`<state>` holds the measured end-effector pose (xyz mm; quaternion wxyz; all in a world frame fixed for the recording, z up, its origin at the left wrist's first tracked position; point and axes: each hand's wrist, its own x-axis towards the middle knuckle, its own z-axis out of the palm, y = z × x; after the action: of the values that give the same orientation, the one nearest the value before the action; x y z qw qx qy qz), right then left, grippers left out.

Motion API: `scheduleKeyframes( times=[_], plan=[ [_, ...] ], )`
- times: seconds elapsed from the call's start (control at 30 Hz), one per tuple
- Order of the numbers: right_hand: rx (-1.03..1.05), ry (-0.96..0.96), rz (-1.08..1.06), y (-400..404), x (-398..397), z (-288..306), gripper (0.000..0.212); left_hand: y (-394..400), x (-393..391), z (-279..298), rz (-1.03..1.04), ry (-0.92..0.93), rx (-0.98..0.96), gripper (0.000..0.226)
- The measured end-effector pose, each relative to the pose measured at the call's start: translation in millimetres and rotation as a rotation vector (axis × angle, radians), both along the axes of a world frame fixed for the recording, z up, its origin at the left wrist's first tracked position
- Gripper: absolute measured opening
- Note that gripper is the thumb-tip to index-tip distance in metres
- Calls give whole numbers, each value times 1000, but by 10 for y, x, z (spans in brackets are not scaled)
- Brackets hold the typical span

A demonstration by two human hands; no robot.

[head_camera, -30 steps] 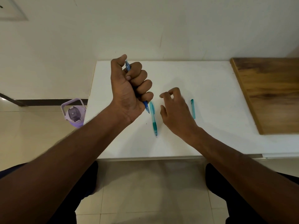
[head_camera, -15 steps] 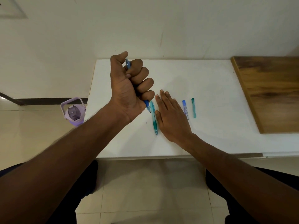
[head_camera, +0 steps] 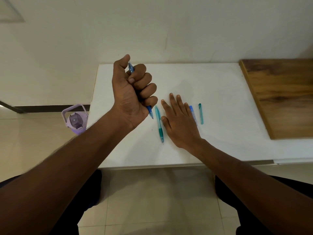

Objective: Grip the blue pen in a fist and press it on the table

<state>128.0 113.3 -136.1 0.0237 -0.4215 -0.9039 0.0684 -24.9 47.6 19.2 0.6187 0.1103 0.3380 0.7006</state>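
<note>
My left hand is raised in a fist above the white table and grips a blue pen; the pen's top shows by the thumb and its tip pokes out below the little finger. My right hand lies flat on the table with straight fingers, holding nothing. A teal pen lies just left of that hand, tip toward me. A small blue tube lies against the hand's right edge, and a teal cap sits a little further right.
A brown wooden board covers the table's right end. A lilac water bottle stands on the tiled floor left of the table. A pale wall runs behind the table. My dark-clothed knees show below the table's front edge.
My right hand went from curled fingers above the table to lying flat on it, uncovering the small blue tube. The left fist with the blue pen stayed nearly still.
</note>
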Motion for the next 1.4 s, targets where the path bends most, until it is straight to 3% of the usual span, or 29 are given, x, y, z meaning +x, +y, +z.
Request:
scheduleKeyframes(
  times=[0.37,0.6,0.9,1.4],
  plan=[
    [78,-66,-50,180,84,-57,86,10,6,14,-1,3,-17,63],
    [87,-59,-50,172,73,-54,83,1,34,33,29,4,-20,61],
    [71,-68,-58,165,55,-53,75,-22,103,25,37,153,29,66],
    [71,-69,-71,147,51,-20,76,-39,114,28,14,169,48,68]
  ],
)
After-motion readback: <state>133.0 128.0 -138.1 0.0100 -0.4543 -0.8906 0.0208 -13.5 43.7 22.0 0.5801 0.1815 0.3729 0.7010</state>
